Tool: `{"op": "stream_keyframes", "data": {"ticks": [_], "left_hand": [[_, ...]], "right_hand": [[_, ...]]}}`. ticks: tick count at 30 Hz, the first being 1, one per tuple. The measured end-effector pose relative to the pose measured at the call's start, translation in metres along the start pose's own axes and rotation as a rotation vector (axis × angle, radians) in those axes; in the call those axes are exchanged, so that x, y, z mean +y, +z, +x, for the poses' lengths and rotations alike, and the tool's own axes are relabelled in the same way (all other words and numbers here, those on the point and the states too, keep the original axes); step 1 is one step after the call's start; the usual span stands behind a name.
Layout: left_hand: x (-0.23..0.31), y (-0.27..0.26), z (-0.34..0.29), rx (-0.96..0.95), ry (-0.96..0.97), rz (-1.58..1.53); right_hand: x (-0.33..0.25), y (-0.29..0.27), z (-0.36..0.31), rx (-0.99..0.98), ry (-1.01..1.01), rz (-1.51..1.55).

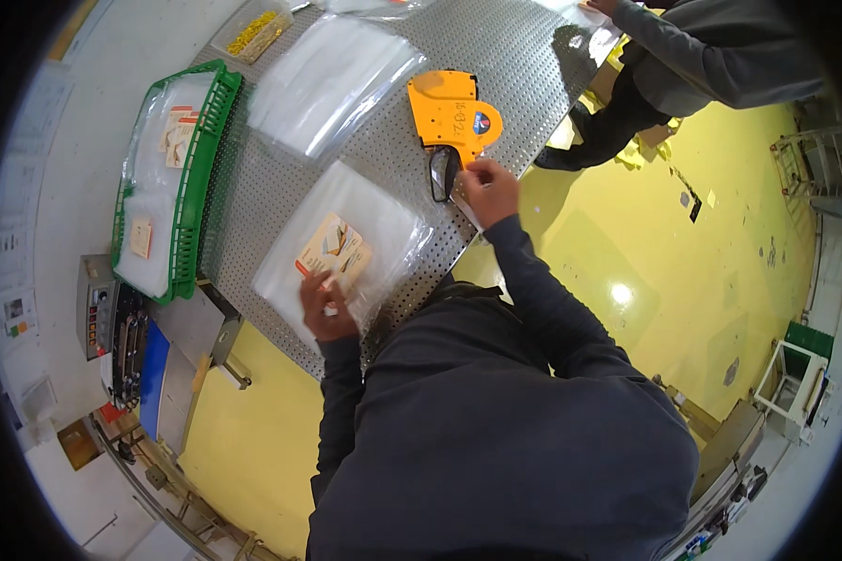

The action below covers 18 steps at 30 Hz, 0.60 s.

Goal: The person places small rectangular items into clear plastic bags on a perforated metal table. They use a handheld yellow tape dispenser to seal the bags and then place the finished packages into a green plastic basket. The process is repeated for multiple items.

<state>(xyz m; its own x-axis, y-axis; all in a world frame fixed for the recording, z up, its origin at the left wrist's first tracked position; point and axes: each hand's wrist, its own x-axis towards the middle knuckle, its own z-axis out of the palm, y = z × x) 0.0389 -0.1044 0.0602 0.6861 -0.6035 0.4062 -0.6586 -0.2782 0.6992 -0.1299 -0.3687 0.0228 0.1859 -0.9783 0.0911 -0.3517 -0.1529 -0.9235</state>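
A stack of clear plastic bags [290,271] lies on the perforated metal table, with a printed cream card [335,248] showing through or lying on top. My left hand [327,310] is over the card's near edge, fingers curled; a small pale spot shows between them, too small to name. My right hand [492,194] is closed at the table's right edge, by the lower end of an orange handheld label gun [451,114]. What its fingers hold is hidden. A black-rimmed loop [442,175] sits just left of that hand, under the gun.
Another pile of clear bags [332,84] lies farther back. A green crate [196,187] with bagged cards stands on the left, and a clear tub of yellow pieces [253,35] at the far left. Another person in a grey sleeve [692,56] works at the far right.
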Motion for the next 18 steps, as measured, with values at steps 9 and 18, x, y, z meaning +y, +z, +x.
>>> {"op": "stream_keyframes", "data": {"ticks": [9, 18], "left_hand": [[-0.009, 0.024, -0.039, -0.247, 0.082, -0.217], [-0.002, 0.020, -0.022, -0.246, -0.070, -0.297]], "right_hand": [[-0.018, 0.032, 0.008, 0.167, 0.166, -0.324], [0.018, 0.035, 0.020, 0.093, 0.306, -0.163]]}}
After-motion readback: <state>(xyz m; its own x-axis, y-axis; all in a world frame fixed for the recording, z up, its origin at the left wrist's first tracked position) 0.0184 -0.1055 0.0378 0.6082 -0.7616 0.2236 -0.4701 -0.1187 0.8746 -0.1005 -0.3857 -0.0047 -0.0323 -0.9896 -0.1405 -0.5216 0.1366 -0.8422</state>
